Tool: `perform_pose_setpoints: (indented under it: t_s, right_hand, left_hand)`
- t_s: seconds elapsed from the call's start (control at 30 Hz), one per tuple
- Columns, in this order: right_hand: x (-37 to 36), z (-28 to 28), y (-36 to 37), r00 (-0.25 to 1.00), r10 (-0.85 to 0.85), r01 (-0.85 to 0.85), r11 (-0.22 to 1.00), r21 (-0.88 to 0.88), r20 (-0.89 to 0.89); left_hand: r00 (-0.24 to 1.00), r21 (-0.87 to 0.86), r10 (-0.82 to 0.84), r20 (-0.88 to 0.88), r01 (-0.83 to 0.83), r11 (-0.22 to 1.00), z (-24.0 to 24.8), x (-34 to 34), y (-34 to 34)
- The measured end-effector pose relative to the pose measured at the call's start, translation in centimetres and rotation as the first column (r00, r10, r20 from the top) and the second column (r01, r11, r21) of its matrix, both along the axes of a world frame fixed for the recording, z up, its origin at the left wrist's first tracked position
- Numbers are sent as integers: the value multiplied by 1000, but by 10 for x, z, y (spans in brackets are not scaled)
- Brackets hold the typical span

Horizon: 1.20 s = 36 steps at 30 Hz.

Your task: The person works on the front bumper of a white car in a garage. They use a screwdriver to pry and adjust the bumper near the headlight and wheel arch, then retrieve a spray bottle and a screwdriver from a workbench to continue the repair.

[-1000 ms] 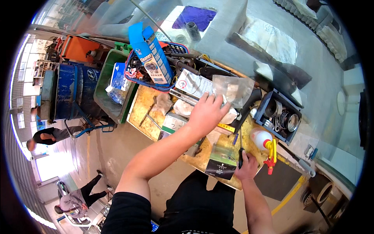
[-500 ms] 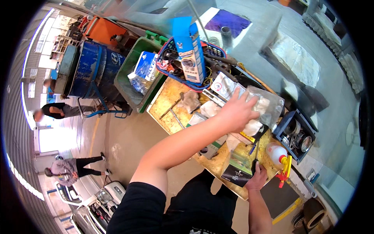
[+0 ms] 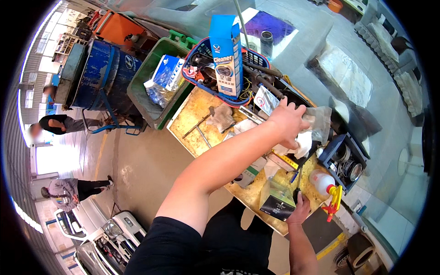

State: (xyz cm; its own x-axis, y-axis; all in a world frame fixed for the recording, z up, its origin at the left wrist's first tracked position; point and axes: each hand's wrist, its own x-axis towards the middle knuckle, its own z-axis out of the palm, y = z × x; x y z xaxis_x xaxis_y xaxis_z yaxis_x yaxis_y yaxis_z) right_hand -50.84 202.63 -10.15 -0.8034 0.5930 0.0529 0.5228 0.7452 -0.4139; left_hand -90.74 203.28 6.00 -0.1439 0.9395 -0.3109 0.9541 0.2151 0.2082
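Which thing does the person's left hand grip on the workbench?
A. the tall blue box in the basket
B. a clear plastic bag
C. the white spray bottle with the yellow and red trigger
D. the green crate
B: the left hand is closed on a clear plastic bag above the bench, while the tall blue box stands untouched in the basket.

A: Left hand [image 3: 288, 123] status?
B: I've got the left arm stretched far forward, bare forearm running up across the view, back of the hand up, fingers curled down in a grip.
A: Right hand [image 3: 300, 210]?
B: Low, close to my body, forearm short in view, fingers closed.
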Motion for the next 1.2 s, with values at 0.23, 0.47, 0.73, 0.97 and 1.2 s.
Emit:
perform_pose_setpoints:
  t_s: [0.23,0.47,0.73,0.97,1.2]
  right_hand:
    - [-8,13,-1,999,16,-14,999,48,-48]
    - [-4,8,2,1000,16,-16,999,30,-24]
    - [-5,13,4,998,-23,26,999,46,-63]
    - [-4,15,7,999,-5,7,998,57,-45]
    - [-3,16,10,994,13,-8,999,49,-108]
  left_hand:
    - [999,-5,-53,-11,53,999,2,8,2]
    - [980,290,3,-197,56,955,-54,36,-16]
    - [965,490,-121,-233,224,843,-36,38,-9]
    - [952,447,-224,-211,297,844,30,66,-46]
    - [957,242,-283,-59,289,926,31,71,-87]
